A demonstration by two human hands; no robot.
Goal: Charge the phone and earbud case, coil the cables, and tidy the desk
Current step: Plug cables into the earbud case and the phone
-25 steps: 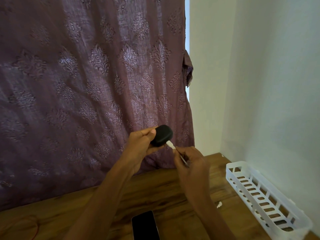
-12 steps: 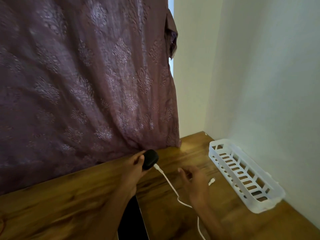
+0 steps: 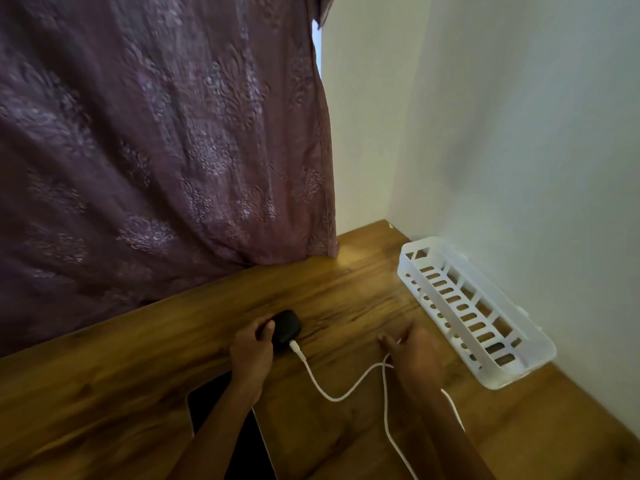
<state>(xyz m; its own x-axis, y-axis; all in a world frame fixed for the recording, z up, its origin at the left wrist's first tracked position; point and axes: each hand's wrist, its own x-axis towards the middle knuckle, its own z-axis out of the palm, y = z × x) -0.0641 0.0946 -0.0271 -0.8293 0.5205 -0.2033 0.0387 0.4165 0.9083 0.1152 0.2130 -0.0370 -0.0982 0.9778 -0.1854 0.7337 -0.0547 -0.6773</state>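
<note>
The black earbud case (image 3: 287, 328) rests on the wooden desk (image 3: 104, 375) with a white cable (image 3: 332, 396) plugged into its near side. My left hand (image 3: 254, 348) grips the case from the left. My right hand (image 3: 410, 351) lies on the desk to the right, its fingers pinched around a part of the same white cable, which loops under it and runs toward the near edge. A black phone (image 3: 256, 441) lies flat near me, mostly covered by my left forearm.
A white slotted plastic tray (image 3: 474, 306) stands along the right wall. A purple patterned curtain (image 3: 156, 150) hangs behind the desk's far edge. White walls meet at the back right corner.
The case came down from mid-air onto the desk with the cable plugged in. My right hand let go of the plug and moved right to the cable's loose part.
</note>
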